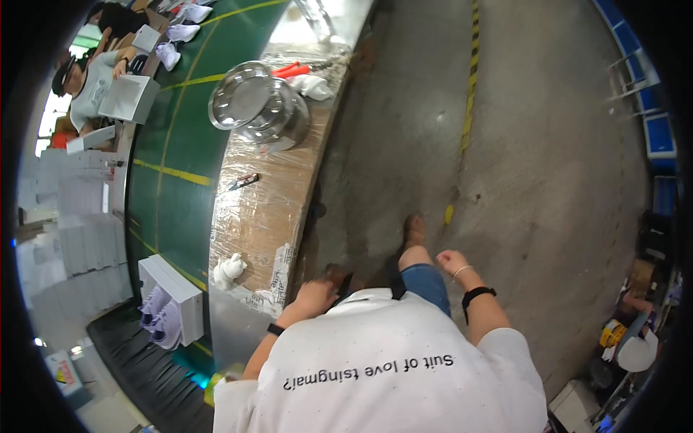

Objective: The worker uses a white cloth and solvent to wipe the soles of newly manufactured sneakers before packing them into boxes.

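Note:
My left hand [316, 297] is beside the near end of a work table [271, 195] topped with cardboard under clear film. A small dark thing shows by its fingertips; whether the hand holds it, I cannot tell. Out over the floor, my right hand [453, 262] has its fingers curled in, with nothing visible in them. On the table lie a crumpled white cloth [229, 271] and a small dark pen-like tool [245, 181]. Farther along stand shiny steel bowls [249, 97], next to a red-handled tool [291, 70] and a white crumpled bundle [312, 87].
Left of the table runs a green conveyor belt [180, 144]. An open white shoebox [189, 307] with lavender sneakers [162, 317] sits at its near end. Across the belt, a co-worker [94, 90] handles a white box [130, 99]. Stacked boxes [86, 238] stand left; blue bins [658, 136] line the right.

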A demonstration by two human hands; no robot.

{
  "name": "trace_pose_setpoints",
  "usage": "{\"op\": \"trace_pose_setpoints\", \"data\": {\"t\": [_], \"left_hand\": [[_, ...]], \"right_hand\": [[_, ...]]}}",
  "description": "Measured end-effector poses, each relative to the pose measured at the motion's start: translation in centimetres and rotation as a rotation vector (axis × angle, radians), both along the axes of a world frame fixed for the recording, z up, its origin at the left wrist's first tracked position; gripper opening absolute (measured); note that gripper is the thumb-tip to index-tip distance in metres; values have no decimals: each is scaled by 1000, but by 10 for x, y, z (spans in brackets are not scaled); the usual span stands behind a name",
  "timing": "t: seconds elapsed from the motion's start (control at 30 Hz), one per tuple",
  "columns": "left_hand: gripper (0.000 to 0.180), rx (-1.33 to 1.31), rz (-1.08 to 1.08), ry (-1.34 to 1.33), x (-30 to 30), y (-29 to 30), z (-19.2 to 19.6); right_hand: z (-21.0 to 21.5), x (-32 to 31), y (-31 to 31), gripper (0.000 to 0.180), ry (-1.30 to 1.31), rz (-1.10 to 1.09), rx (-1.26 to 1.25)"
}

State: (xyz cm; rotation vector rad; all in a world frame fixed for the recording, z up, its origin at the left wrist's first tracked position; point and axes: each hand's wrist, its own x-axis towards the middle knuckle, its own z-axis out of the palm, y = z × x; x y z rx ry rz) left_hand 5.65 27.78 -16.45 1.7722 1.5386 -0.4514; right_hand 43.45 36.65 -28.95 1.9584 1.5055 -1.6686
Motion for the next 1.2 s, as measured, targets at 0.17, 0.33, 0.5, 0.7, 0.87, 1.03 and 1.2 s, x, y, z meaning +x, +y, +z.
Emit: {"op": "trace_pose_setpoints", "data": {"t": [0.17, 0.33, 0.5, 0.7, 0.87, 1.03, 1.2], "left_hand": [[28, -228, 324, -207, 42, 69, -5], [27, -347, 401, -136, 49, 107, -24], [30, -298, 232, -122, 51, 154, -45], [34, -297, -111, -46, 71, 261, -66], [29, -237, -209, 70, 68, 341, -69], [27, -229, -165, 38, 90, 382, -110], [33, -327, 281, -103, 108, 401, -177]], "right_hand": [[-39, 52, 16, 22, 37, -145, 119], [-55, 89, 6, 24, -40, -245, -3], [-63, 94, -7, 28, -163, -259, -65], [-38, 64, 35, 25, -84, -466, -15], [-7, 21, 86, 38, -57, -426, 67], [-7, 20, 111, 42, -83, -308, 3], [-50, 41, 146, 44, -116, -297, 94]]}}
